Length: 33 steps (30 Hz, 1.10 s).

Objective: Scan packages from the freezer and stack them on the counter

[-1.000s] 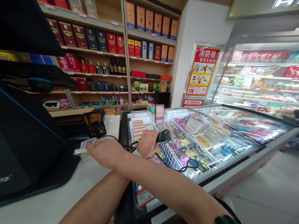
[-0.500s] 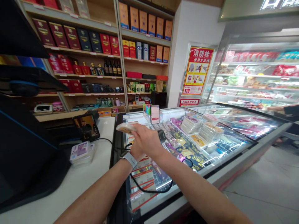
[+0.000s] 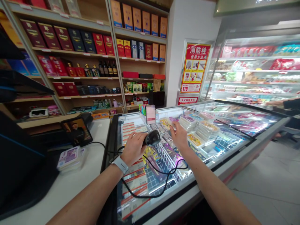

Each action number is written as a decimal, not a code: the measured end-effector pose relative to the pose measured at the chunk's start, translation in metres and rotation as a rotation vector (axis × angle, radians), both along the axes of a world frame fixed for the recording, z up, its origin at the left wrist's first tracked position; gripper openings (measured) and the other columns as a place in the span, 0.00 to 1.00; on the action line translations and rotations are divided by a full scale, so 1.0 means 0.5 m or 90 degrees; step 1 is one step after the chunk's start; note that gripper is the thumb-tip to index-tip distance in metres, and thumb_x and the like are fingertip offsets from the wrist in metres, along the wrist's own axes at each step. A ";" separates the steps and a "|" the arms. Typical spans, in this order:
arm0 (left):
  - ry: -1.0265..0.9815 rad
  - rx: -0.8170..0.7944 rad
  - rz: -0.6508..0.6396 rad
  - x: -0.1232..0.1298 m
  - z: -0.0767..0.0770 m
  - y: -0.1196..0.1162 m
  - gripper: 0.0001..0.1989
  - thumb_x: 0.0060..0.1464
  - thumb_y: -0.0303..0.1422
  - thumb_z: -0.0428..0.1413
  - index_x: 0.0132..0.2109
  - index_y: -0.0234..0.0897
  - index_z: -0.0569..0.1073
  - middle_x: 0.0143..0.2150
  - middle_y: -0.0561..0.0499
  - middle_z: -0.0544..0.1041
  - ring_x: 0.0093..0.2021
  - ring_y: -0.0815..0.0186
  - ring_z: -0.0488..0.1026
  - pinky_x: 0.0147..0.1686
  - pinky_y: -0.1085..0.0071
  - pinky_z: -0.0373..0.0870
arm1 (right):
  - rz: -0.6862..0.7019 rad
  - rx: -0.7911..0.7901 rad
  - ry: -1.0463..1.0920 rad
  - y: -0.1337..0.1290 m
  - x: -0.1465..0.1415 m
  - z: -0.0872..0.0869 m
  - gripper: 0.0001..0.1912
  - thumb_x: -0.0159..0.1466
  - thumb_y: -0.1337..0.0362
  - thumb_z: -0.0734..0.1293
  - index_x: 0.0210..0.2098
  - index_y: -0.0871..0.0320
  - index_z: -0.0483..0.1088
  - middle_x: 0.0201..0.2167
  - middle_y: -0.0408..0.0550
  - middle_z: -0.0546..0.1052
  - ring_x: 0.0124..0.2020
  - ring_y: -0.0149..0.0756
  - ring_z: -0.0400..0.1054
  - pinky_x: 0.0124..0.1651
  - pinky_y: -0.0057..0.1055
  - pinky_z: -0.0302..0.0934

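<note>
My left hand (image 3: 134, 148), with a pale watch band at the wrist, is wrapped round a black handheld barcode scanner (image 3: 152, 138). Its black cable (image 3: 150, 197) loops over the glass-topped freezer (image 3: 212, 173). In my right hand (image 3: 180, 137) is a flat clear plastic pack with a yellow label (image 3: 166, 123), pinched at its near right edge. The pack is just above the glass, beyond the scanner. Right of that hand stand a stack of clear packs with purple labels (image 3: 187, 122) and a stack with yellow labels (image 3: 208, 130). One yellow-labelled pack (image 3: 196, 140) lies in front.
On the white counter (image 3: 93, 168) at left are more purple-labelled packs (image 3: 70, 158), a propped screen (image 3: 77, 128) and a dark monitor (image 3: 21, 162). Price labels (image 3: 132, 187) line the freezer's left side. Shelves of boxed goods rise behind. Part of another person shows at far right.
My hands, close together before, have separated. The right hand has carried the pack rightward across the glass. My left hand and the scanner now show plainly. The view has shifted slightly right.
</note>
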<state>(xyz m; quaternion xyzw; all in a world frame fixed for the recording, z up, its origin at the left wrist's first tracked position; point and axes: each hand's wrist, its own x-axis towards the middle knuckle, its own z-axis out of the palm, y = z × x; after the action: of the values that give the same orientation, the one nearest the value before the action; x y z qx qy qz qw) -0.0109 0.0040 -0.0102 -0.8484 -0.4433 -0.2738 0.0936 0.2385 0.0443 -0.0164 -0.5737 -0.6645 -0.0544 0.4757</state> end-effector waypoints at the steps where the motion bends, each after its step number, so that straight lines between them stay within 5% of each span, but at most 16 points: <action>1: 0.001 0.001 0.000 0.000 0.000 0.000 0.23 0.54 0.26 0.54 0.58 0.39 0.68 0.56 0.44 0.76 0.57 0.55 0.71 0.64 0.50 0.56 | 0.001 -0.009 0.004 0.006 0.008 -0.014 0.18 0.69 0.59 0.56 0.51 0.61 0.68 0.46 0.56 0.78 0.39 0.41 0.73 0.48 0.36 0.64; 7: 0.011 0.002 0.003 0.000 -0.001 0.002 0.25 0.53 0.26 0.55 0.59 0.39 0.67 0.55 0.44 0.77 0.57 0.55 0.72 0.65 0.50 0.56 | 0.003 -0.045 0.041 0.027 0.033 -0.063 0.17 0.68 0.59 0.57 0.50 0.62 0.68 0.43 0.56 0.79 0.37 0.40 0.73 0.46 0.36 0.64; 14: 0.018 0.019 0.007 0.000 -0.002 0.003 0.24 0.53 0.27 0.54 0.58 0.38 0.68 0.55 0.44 0.77 0.56 0.55 0.72 0.64 0.51 0.57 | -0.039 -0.119 0.017 0.033 0.045 -0.081 0.16 0.68 0.59 0.58 0.49 0.60 0.69 0.37 0.51 0.79 0.34 0.40 0.72 0.41 0.34 0.62; 18: 0.019 0.021 0.010 0.001 0.000 0.002 0.23 0.53 0.27 0.55 0.57 0.36 0.68 0.53 0.43 0.77 0.55 0.55 0.72 0.64 0.51 0.57 | -0.042 -0.126 -0.026 0.031 0.043 -0.089 0.17 0.68 0.61 0.57 0.52 0.60 0.68 0.42 0.53 0.79 0.37 0.40 0.73 0.43 0.34 0.62; 23: 0.030 0.013 0.021 0.002 0.001 0.001 0.23 0.53 0.27 0.54 0.57 0.36 0.68 0.53 0.43 0.77 0.55 0.54 0.72 0.64 0.52 0.56 | -0.054 -0.142 -0.086 0.022 0.036 -0.086 0.16 0.69 0.63 0.57 0.53 0.59 0.67 0.47 0.53 0.77 0.45 0.42 0.73 0.46 0.34 0.62; 33: 0.027 0.018 0.013 -0.001 -0.005 0.005 0.24 0.53 0.27 0.54 0.58 0.37 0.67 0.54 0.43 0.77 0.56 0.55 0.72 0.64 0.52 0.56 | -0.077 -0.227 -0.177 -0.004 0.018 -0.059 0.16 0.68 0.64 0.58 0.53 0.57 0.67 0.45 0.54 0.76 0.43 0.43 0.73 0.42 0.34 0.63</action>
<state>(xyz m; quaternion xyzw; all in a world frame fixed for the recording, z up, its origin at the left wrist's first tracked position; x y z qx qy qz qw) -0.0116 0.0068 -0.0126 -0.8481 -0.4456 -0.2614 0.1179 0.2473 0.0422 -0.0460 -0.6743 -0.6873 -0.0434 0.2666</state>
